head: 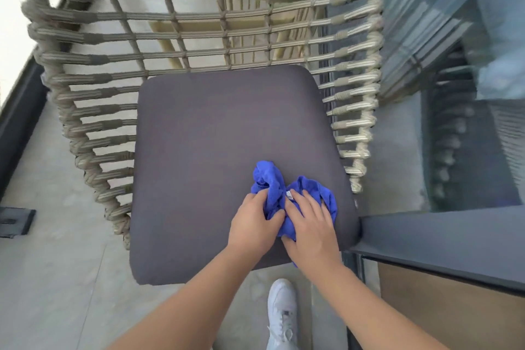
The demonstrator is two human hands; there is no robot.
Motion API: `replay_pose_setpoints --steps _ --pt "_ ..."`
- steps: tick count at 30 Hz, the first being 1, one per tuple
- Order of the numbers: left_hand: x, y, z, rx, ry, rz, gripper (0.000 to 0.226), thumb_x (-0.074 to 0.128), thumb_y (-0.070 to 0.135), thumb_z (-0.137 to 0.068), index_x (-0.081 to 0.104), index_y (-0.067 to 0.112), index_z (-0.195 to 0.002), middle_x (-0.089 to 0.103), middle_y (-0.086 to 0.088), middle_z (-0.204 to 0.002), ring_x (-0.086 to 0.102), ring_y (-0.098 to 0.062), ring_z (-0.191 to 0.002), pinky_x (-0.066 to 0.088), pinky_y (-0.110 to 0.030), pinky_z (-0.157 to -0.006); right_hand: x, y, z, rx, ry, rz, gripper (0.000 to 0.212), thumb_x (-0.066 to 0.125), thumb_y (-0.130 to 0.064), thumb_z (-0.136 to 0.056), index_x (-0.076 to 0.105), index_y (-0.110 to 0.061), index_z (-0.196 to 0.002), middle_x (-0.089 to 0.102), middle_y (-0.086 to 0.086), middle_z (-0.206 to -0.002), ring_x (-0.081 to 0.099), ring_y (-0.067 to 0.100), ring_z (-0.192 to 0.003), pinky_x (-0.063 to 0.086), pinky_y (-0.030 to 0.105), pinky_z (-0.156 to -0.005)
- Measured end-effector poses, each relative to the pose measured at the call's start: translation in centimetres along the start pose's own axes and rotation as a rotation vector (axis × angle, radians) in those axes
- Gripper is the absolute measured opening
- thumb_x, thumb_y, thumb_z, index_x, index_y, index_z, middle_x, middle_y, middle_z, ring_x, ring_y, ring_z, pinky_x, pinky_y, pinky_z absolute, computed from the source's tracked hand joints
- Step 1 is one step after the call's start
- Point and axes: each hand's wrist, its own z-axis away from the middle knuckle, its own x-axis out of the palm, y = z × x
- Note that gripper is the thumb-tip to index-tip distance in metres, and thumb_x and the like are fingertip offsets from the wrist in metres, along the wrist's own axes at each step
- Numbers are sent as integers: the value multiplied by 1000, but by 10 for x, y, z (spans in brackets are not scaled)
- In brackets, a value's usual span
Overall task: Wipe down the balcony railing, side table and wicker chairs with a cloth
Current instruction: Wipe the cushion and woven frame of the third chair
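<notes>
Left hand point(253, 221) pinched and right hand point(309, 224), fingers spread, pressed the blue cloth point(272, 182) to bunch it on the chair cushion point(213, 136)

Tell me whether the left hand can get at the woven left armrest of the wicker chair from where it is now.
Probably yes. The left hand pinches the blue cloth on the grey seat cushion, and only bare cushion lies between it and the woven left armrest. It would have to move across first.
</notes>
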Motion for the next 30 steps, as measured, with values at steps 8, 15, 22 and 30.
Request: replay_pose_setpoints --steps 8,15,22,30 --pt "37 35 -18 76 -83 -80 17 64 35 -91 49 36 -83 53 10 -90 53 -6 -80 38 -22 -64 -12 39 12 139 58 -25 85 90 -19 -64 51 -19 -140 56 1 -148 50 29 -141 49 57 -106" --pt "19 26 -40 222 40 -169 41 33 55 -97 61 35 -118 61 15 -112 54 -13 -104 47 -36 -89 -23 46 -5 292 214 -242 83 73 -7 -72 49 -23 -150 53 0 -146 50 26 -132 47 45 -108" --pt "-16 -13 -127 336 287 -604 48 41 36 -98 58 18 -138 50 -10 -150 42 -31 -140 30 -50 -116 -46 60 -90 478 394 -472 59 65 -18 -88 54 -21 -146 56 -5 -143 49 25 -133 47 46 -106" --pt "-8 -38 -148 434 376 -638 55 39 31 -95 58 12 -143 45 -14 -155 40 -36 -143 21 -52 -123 -58 70 -245 371 411 -451 55 57 -29 -84 59 -15 -137 59 1 -135 51 29 -127 44 43 -104"
